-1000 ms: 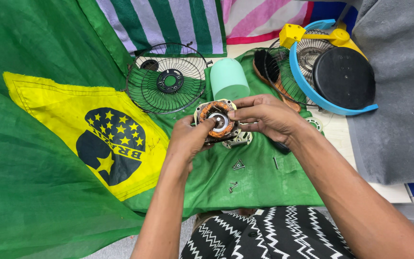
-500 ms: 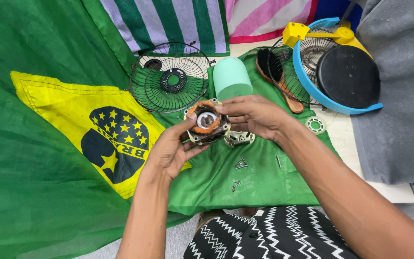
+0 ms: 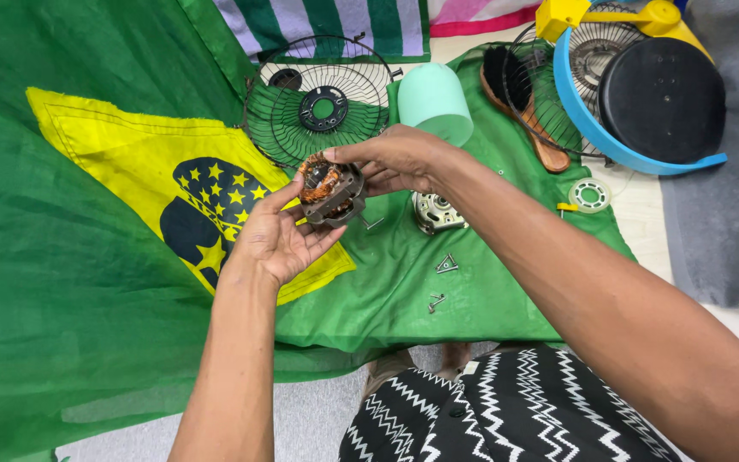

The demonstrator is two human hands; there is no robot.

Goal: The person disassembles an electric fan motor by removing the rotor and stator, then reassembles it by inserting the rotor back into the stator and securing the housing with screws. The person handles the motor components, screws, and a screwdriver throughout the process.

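Note:
A small fan motor stator (image 3: 330,190) with copper windings and a dark metal frame is held between both my hands above the green cloth. My left hand (image 3: 277,235) cups it from below and the left. My right hand (image 3: 395,158) grips its top right edge with the fingertips. A silver metal motor cover (image 3: 438,212) lies on the cloth just right of the stator. Loose screws (image 3: 447,264) lie on the cloth nearer to me.
A wire fan grille (image 3: 322,103) and a mint-green plastic housing (image 3: 434,103) lie at the back. A wooden brush (image 3: 519,98), a second grille in a blue ring (image 3: 588,128) with a black disc (image 3: 662,98), and a small white ring (image 3: 589,194) sit right. A green-and-yellow flag (image 3: 113,214) covers the left.
Both hands have carried the stator left and tilted it on its side, so that the windings face up and left. The silver cover now lies uncovered on the cloth.

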